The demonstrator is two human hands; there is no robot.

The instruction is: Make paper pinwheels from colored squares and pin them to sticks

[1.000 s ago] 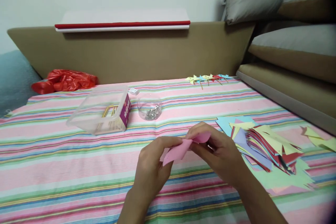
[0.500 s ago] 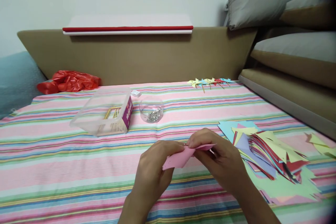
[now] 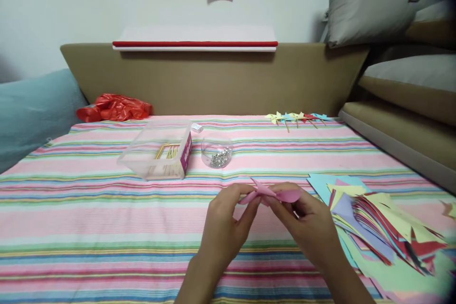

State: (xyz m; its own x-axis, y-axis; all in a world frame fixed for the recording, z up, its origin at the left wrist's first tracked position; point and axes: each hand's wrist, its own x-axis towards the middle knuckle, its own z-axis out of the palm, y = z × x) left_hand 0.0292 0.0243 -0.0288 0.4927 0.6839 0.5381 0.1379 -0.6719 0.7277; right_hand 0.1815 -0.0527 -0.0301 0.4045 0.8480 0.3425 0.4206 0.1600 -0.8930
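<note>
A pink paper pinwheel (image 3: 265, 191), its blades curled toward the middle, is held above the striped cloth between both hands. My left hand (image 3: 228, 213) pinches its left side near the centre with thumb and fingers. On the other side my right hand (image 3: 302, 213) is closed on the paper, its thumb meeting the left thumb at the middle. Whether a pin sits between the fingertips cannot be made out. To the right of my right hand lies a pile of coloured paper sheets (image 3: 377, 218).
Beyond the hands stand a clear round dish (image 3: 217, 152) of small metal pins and a plastic box (image 3: 133, 156) with wooden sticks. Finished pinwheels (image 3: 295, 118) lie at the back. A red plastic bag (image 3: 117, 108) rests back left; cushions (image 3: 402, 104) line the right.
The pink paper has turned so its curled blades now face up, and both thumbs have come together at its centre. The whole view has shifted, moving the scene rightward.
</note>
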